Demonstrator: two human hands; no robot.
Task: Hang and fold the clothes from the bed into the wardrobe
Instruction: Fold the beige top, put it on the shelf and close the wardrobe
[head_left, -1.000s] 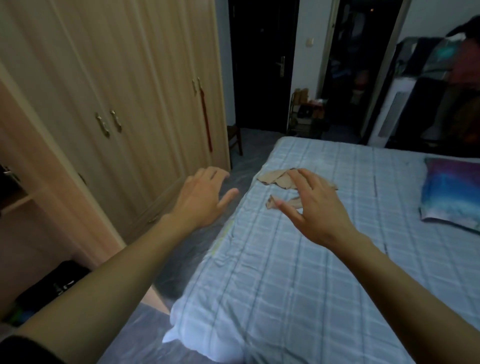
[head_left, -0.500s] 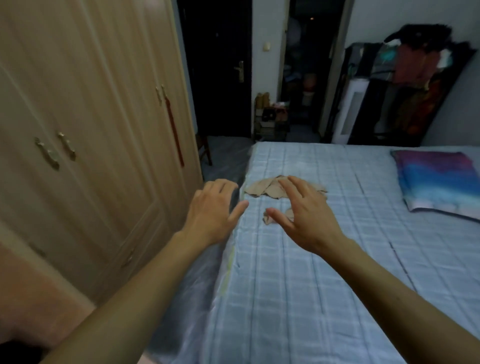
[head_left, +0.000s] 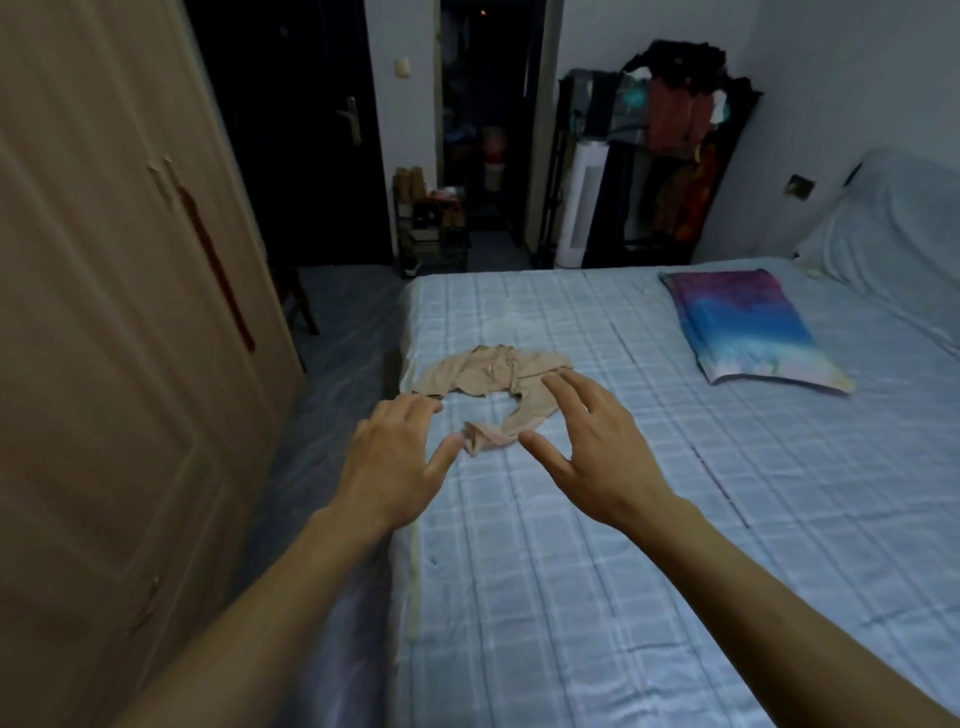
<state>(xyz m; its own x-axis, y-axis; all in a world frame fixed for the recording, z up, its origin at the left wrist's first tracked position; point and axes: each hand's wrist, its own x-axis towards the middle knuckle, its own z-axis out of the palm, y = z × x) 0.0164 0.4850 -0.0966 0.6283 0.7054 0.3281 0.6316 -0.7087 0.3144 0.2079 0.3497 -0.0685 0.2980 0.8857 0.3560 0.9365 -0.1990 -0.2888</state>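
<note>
The left is filled by the closed wardrobe (head_left: 130, 312), and beside it the checked blue bed (head_left: 623, 597) is seen, with a colourful pillow (head_left: 748, 332) laid at its far right. A crumpled beige garment (head_left: 493, 370) is spread near the bed's left edge. The left hand (head_left: 395, 462) and right hand (head_left: 592, 447) are held either side of its near end, fingers spread, nothing grasped.
</note>
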